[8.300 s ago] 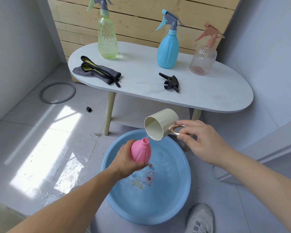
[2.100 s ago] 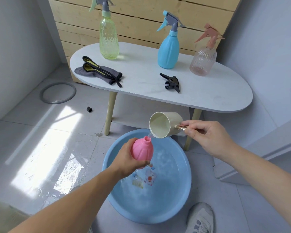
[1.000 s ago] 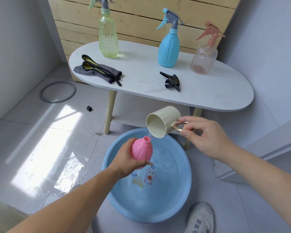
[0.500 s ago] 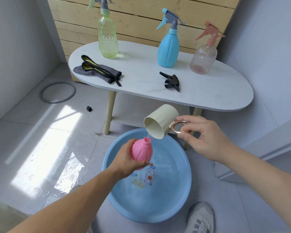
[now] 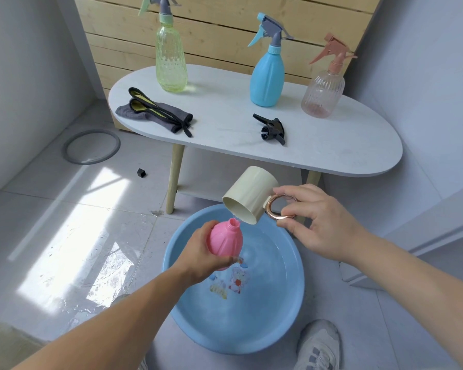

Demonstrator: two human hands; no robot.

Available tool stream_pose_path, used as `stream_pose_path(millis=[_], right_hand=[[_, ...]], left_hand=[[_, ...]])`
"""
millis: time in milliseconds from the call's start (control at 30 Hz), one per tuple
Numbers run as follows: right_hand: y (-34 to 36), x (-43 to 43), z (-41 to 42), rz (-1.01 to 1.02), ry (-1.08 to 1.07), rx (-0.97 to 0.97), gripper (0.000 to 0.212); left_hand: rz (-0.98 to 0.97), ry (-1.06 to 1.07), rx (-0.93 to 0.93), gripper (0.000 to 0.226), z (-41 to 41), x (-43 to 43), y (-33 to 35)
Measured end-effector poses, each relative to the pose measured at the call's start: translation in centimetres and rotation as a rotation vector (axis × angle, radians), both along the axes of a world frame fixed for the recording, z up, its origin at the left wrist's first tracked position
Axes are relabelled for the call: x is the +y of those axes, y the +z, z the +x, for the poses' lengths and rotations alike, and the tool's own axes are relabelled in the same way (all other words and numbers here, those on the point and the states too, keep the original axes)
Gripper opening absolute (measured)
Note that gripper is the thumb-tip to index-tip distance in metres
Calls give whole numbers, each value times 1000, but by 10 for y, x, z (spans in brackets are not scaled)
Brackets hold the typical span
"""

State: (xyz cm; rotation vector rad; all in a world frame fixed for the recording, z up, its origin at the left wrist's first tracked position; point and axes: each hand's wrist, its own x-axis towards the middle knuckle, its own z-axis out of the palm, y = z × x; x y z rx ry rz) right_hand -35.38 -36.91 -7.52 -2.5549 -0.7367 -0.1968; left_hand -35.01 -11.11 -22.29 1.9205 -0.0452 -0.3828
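Note:
My left hand [image 5: 198, 256] grips a pink bottle [image 5: 226, 243] without a spray head, held upright over a blue basin [image 5: 284, 327] on the floor. My right hand [image 5: 321, 222] pinches the rose-gold ring handle of a cream cup [image 5: 249, 196]. The cup is tipped steeply, mouth down-left, its lip just above the bottle's open neck. A thin trickle of water falls from the lip into the neck. The basin holds shallow water over a cartoon print.
A white oval table [image 5: 332, 150] stands behind the basin with green [image 5: 170, 60], blue [image 5: 267, 73] and clear pink [image 5: 324, 94] spray bottles, a black spray head [image 5: 271, 129] and grey gloves [image 5: 155, 113]. My shoe [image 5: 318, 345] is beside the basin. A grey ring [image 5: 91, 146] lies on wet tiles.
The cup has tipped further, its base rising and its mouth turning more downward. The pink bottle stays over the basin in my left hand.

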Motion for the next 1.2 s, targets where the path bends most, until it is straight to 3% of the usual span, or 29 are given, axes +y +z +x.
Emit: stream_pose_path(millis=[200, 367, 533, 733, 867, 1200], right_hand=[[-4, 2, -1, -26, 42, -53, 30], [-9, 4, -2, 25, -27, 24, 27], [-14, 14, 0, 429, -406, 355, 9], [-79, 8, 16, 750, -798, 769, 27], [-134, 7, 11, 702, -923, 970, 23], [-187, 7, 7, 534, -1049, 1047, 27]], left_hand=[[3, -1, 2, 87, -1, 0, -2], [9, 1, -5, 86, 0, 0, -1], [-8, 22, 8, 83, -1, 2, -1], [-23, 51, 27, 85, -1, 6, -9], [-33, 72, 27, 92, 0, 8, -12], [-62, 86, 76, 87, 4, 10, -22]])
